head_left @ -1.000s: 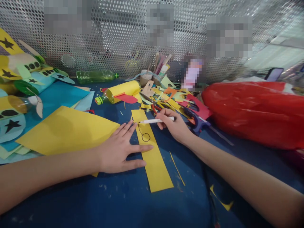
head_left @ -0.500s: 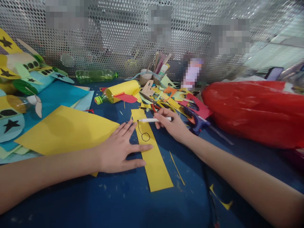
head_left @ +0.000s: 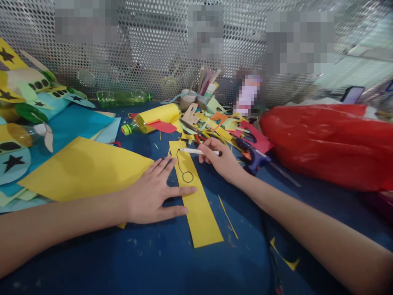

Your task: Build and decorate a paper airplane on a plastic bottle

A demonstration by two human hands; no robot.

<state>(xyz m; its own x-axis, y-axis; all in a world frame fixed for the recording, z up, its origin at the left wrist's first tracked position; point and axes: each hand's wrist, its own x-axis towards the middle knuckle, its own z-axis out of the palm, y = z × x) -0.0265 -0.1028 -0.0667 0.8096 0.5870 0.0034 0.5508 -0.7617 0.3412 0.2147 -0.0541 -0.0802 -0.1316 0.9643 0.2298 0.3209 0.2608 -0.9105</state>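
Note:
A long yellow paper strip (head_left: 204, 219) lies on the blue table, with a small black circle and a curved line rising from it. My left hand (head_left: 155, 192) is spread flat, its fingers and thumb resting on the strip's left edge. Pinched in my right hand (head_left: 219, 157) is a white marker (head_left: 196, 151), its dark tip on the strip at the top end of the drawn line. Beside my left hand a larger yellow sheet (head_left: 89, 168) lies partly under my forearm.
Behind my right hand are paper scraps (head_left: 219, 119), a blue glue gun (head_left: 256, 159) and a yellow-wrapped bottle (head_left: 156, 116). A red plastic bag (head_left: 322, 143) fills the right side. Bottle models with black stars (head_left: 14, 163) and a green bottle (head_left: 123, 97) stand left and back.
The marker tip has moved up the strip, away from me, and the black line has grown longer and bends at its top. My left hand stays in place.

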